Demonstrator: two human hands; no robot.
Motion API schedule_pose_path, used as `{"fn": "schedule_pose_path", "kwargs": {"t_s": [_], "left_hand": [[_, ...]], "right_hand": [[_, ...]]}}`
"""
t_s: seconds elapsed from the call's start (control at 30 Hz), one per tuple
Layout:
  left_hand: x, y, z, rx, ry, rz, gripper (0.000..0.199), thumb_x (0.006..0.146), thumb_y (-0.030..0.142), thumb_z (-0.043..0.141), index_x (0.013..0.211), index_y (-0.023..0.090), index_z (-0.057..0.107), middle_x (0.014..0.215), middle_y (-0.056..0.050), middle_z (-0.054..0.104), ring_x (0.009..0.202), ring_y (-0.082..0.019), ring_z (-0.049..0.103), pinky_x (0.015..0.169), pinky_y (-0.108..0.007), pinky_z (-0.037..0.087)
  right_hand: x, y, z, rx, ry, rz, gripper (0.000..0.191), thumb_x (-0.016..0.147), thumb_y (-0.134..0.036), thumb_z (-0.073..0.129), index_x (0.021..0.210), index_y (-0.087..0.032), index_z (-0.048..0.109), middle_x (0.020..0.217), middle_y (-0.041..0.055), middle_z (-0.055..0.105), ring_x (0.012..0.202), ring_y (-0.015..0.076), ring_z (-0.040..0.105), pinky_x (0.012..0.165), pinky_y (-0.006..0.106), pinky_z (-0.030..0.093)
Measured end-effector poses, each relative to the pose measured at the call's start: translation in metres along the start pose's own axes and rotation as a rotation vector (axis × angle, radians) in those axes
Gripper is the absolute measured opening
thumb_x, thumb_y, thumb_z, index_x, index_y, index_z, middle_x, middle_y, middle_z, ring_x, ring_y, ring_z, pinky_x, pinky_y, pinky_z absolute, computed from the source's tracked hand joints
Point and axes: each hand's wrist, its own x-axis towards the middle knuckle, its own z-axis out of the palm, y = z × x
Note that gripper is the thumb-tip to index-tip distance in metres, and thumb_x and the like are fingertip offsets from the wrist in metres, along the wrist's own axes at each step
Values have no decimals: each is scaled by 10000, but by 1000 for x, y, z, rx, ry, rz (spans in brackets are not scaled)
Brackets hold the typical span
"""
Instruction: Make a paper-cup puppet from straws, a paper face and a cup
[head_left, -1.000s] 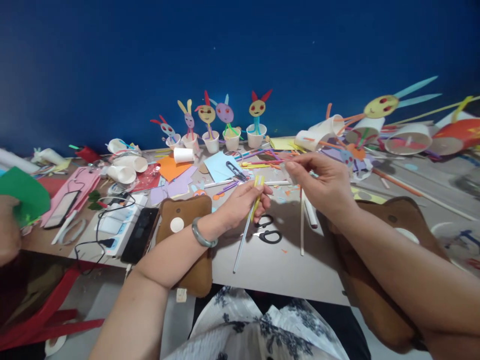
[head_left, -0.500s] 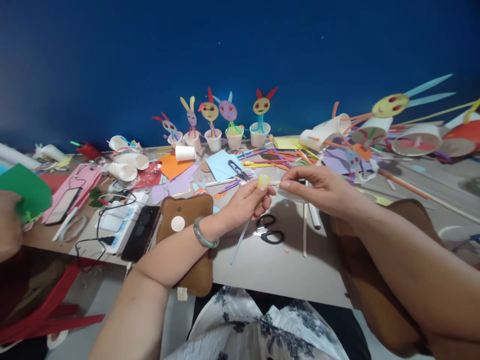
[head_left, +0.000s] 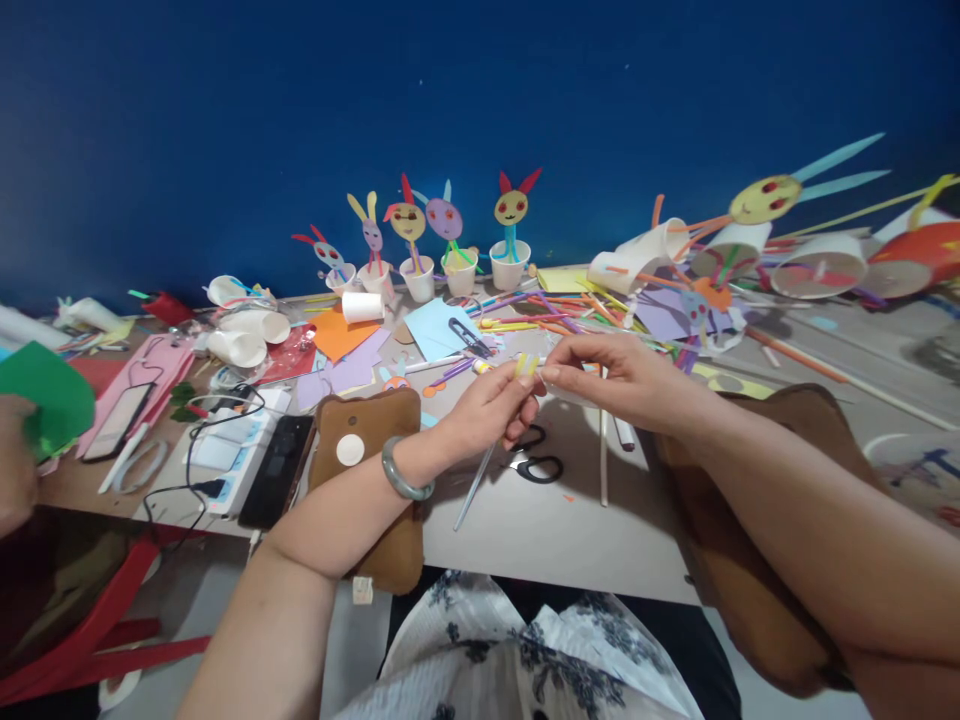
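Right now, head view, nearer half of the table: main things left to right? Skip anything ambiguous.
Green paper → pale-screened phone → white power strip → brown cushion with white dot → left hand → right hand.

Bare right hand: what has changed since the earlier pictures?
The right hand has moved left and slightly down, its fingertips now close beside the yellow strip in the bare left hand. That hand still holds the strip and the pale blue straw; the black-handled scissors stayed put.

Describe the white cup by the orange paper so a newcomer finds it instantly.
Along the blue wall, five white cups holding paper figures form a row. Just in front, by the orange paper, is the lone white cup: unlike those, it lies sideways.
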Motion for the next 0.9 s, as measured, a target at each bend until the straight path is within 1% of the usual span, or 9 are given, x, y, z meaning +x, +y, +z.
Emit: {"fn": "schedule_pose_path", "kwargs": {"t_s": [0.13, 0.33, 0.43, 0.73, 0.9], "left_hand": [[0, -3, 0, -4, -23, 2, 431, 903, 618, 538, 904, 193, 465, 636, 76, 467, 436, -51, 416, 362, -168, 370], [1, -4, 1, -5, -33, 28, 439, 903, 621, 539, 912, 188, 470, 621, 79, 463, 416, -48, 380, 345, -169, 325], [0, -5, 1, -1, -35, 17, 447, 904, 628, 536, 923, 186, 473, 628, 81, 467, 416, -39, 377, 349, -161, 317], [-1, -4, 3, 33, -13, 19, 462, 889, 645, 537, 898, 189, 468, 623, 81, 458, 409, -37, 383, 347, -162, 312], [-2, -7, 4, 55, -1, 26, 427, 924, 610, 512, 930, 184, 485, 631, 79, 460, 412, -33, 381, 364, -163, 315]], "right_hand": [[0, 1, 1, 11, 15, 14, 373, 882, -538, 605, 718, -206, 647, 668, 11, 610, 648, 151, 529, 619, 290, 398], [0, 0, 4, 32, 14, 47, 368, 864, -536, 607, 707, -204, 632, 644, 4, 581, 632, 146, 512, 613, 295, 393], [0, -1, 5, 25, 16, 53, 386, 860, -548, 602, 685, -204, 618, 641, 7, 579, 630, 147, 507, 606, 298, 391], [1, 1, 6, 0, 41, 72, 398, 854, -547, 628, 651, -205, 609, 647, 2, 595, 641, 143, 504, 622, 300, 386], [0, 5, 8, -49, 72, 95, 397, 847, -545, 632, 636, -210, 587, 632, -3, 575, 635, 147, 490, 613, 308, 360]]}}
